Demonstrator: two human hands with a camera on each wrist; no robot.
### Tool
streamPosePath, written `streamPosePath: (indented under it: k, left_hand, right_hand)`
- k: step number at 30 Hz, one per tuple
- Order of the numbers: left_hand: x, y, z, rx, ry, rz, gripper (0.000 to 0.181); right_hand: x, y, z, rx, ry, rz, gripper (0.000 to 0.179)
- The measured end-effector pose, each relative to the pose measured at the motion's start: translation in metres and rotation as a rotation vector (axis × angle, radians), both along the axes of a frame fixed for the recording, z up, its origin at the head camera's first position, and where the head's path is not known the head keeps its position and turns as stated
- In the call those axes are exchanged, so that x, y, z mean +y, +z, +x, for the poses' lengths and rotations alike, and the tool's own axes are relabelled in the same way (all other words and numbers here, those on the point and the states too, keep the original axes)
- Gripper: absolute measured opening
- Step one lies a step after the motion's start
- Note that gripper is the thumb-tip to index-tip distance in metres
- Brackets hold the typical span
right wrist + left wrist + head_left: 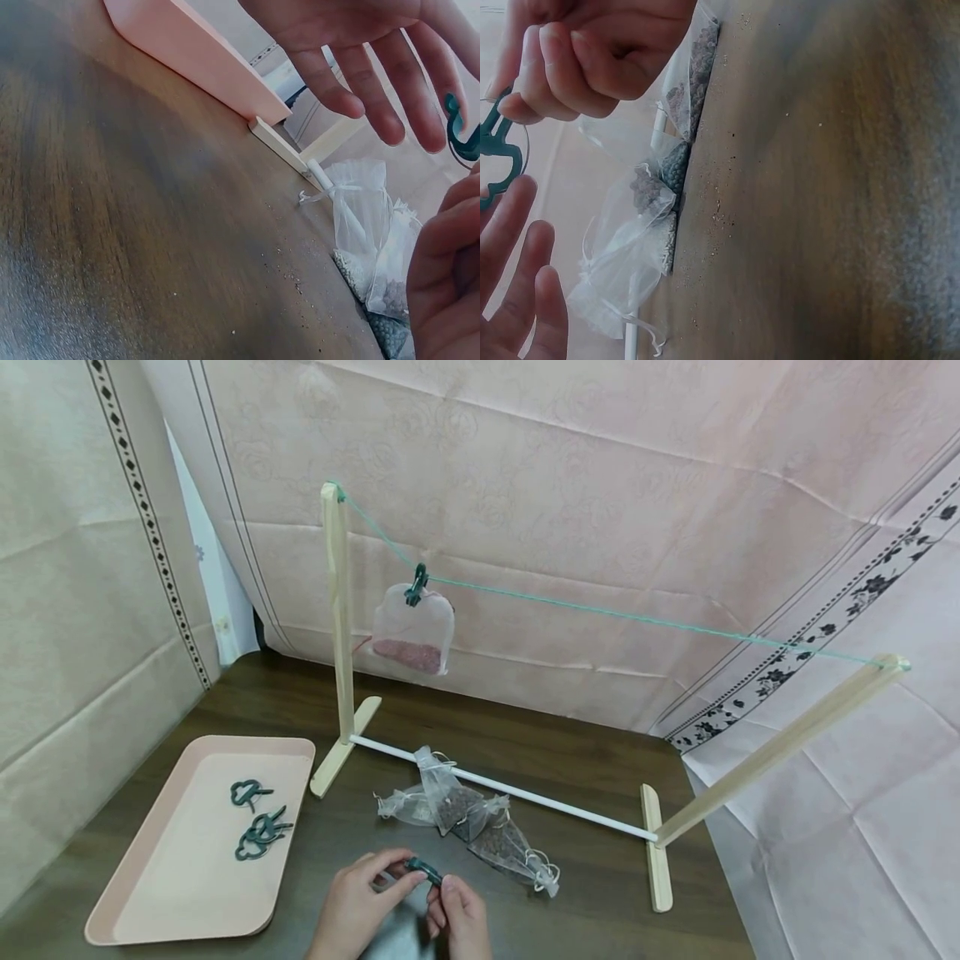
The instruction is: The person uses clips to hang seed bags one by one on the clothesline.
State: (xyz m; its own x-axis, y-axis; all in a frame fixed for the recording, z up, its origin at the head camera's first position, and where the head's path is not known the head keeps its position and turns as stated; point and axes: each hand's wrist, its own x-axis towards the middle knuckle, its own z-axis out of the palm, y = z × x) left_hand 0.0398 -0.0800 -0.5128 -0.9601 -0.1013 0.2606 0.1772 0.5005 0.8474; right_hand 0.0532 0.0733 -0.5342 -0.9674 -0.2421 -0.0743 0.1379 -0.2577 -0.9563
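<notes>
Together, two hands, one green clip

The site presents as a screened-off indoor work corner; home or studio cannot be determined. Creased, pale cloth with dark patterned borders hangs beyond the far edge of a wood-grain desk. Similar sheeting flanks its left and right edges.

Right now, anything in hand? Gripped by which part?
Yes, a dark green clip, in both hands: the left hand pinches its curved end, the right hand its straight end.
</notes>
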Motion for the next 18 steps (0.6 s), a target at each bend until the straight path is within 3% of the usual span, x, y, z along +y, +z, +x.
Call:
streamPosePath:
  k: [5,12,18]
  left_hand:
    - [0.0001,-0.0002,-0.0009,-0.007,0.000,-0.003,0.022]
    - [0.0001,-0.0018,-0.0020,-0.102,-0.038,0.027,0.029]
    - [0.0019,-0.0020,-0.0016,-0.169,-0.044,0.031,0.034]
  right_hand:
    - [0.0011,0.0000,-0.0006,-0.039,-0.038,0.016,0.039]
    - [0.0036,-0.0020,-0.0016,-0.104,-0.069,0.074,0.037]
    - [0.0036,-0.0014,-0.0006,-0.076,-0.074,0.072,0.037]
